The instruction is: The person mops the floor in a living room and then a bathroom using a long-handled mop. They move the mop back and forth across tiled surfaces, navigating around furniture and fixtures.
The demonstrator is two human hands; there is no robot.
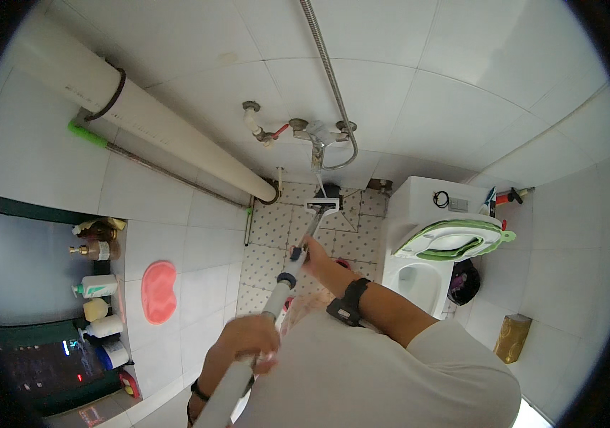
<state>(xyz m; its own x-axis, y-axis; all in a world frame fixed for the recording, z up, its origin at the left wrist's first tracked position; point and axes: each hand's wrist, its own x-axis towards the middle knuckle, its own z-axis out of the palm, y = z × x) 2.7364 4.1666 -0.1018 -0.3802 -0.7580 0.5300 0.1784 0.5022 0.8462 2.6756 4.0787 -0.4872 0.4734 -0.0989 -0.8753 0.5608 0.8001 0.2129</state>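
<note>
My right hand (313, 257) is closed around the upper shaft of a long-handled mop (286, 281), just above its head. Lower in the view, my left hand (249, 337) grips the thick pale grey part of the same pole. The white frame of the mop head (322, 204) is at the wall's foot, beneath a metal mixer tap (317, 144). A thin pale streak, seemingly water, runs down from the spout. Something dark lies behind the head; its details are unclear. The pole runs diagonally past my body to the bottom edge.
A white toilet (417, 281) with a green-edged raised seat stands on the right, a black bag (464, 282) beside it. A thick white pipe (176, 136) slants along the left corner. Pump bottles (99, 286) line a ledge at left. The floor (267, 262) has dotted tiles.
</note>
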